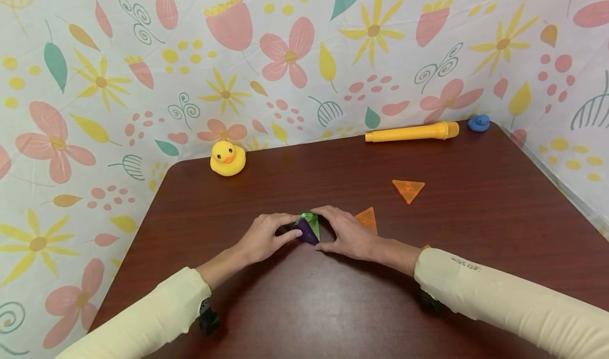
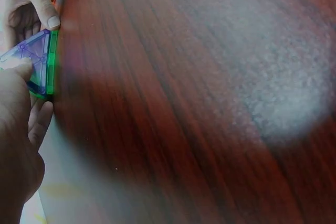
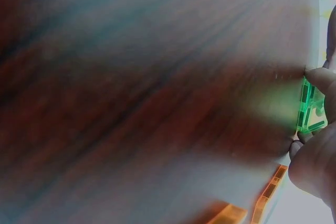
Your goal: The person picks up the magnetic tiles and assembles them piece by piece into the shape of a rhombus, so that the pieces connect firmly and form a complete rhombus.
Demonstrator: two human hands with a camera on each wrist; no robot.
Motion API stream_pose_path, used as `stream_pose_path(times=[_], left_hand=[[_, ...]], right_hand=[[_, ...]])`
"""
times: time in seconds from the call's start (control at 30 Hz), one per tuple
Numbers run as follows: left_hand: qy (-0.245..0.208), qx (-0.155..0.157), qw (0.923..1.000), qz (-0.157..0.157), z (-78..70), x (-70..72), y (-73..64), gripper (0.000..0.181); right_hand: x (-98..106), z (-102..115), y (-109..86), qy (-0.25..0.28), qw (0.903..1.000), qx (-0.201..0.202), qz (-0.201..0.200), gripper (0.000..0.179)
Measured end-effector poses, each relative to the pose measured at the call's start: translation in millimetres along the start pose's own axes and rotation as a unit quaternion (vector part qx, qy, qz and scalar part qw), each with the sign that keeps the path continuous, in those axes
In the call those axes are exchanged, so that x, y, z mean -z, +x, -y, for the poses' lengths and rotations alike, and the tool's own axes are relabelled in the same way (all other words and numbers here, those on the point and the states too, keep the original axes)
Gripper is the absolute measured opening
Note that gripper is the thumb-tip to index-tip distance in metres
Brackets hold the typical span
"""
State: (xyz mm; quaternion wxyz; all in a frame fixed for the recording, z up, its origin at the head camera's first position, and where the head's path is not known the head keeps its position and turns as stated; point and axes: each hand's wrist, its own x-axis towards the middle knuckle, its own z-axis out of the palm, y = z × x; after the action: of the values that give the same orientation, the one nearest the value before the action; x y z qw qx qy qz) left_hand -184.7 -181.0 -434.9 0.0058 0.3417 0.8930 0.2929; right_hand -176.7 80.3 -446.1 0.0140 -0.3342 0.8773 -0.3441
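Two translucent triangular magnetic tiles, one purple [image 1: 306, 231] and one green [image 1: 311, 221], stand tilted together at the table's middle. My left hand [image 1: 266, 237] grips them from the left, its thumb on the purple tile's face and its fingers behind. My right hand [image 1: 347, 232] spans the green tile from the right, index finger at the top and thumb by the lower corner. In the left wrist view, the purple tile [image 2: 34, 59] leans beside the upright green edge [image 2: 51, 64]. The right wrist view shows the green tile [image 3: 304, 103] between right-hand fingertips.
An orange triangular tile [image 1: 367, 219] lies just behind my right hand, another [image 1: 408, 191] farther back. A bit of orange [image 1: 425, 247] shows by the right sleeve. Along the back stand a yellow duck [image 1: 228, 158], a yellow microphone toy [image 1: 411, 132] and a blue duck [image 1: 479, 122].
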Motion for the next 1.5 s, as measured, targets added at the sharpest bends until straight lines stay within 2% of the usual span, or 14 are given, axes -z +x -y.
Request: stream_pose_path(times=[0.4,0.9,1.2,1.5], left_hand=[[-0.009,-0.005,0.9999,-0.001,1.5,0.4,1.6,0.032],[-0.03,0.014,0.9994,0.004,-0.8,1.3,2.1,0.034],[-0.038,0.027,0.9988,0.015,-2.7,3.3,2.2,0.034],[-0.031,0.032,0.9987,0.024,-2.3,3.1,1.2,0.034]], right_hand=[[1.7,2.7,-0.3,0.001,0.9999,-0.013,0.006,0.079],[4.1,4.3,-0.3,-0.004,0.9999,-0.009,0.002,0.081],[4.1,2.5,0.8,0.019,0.9992,-0.031,0.018,0.071],[4.4,3.5,-0.2,0.019,0.9993,-0.029,0.013,0.072]])
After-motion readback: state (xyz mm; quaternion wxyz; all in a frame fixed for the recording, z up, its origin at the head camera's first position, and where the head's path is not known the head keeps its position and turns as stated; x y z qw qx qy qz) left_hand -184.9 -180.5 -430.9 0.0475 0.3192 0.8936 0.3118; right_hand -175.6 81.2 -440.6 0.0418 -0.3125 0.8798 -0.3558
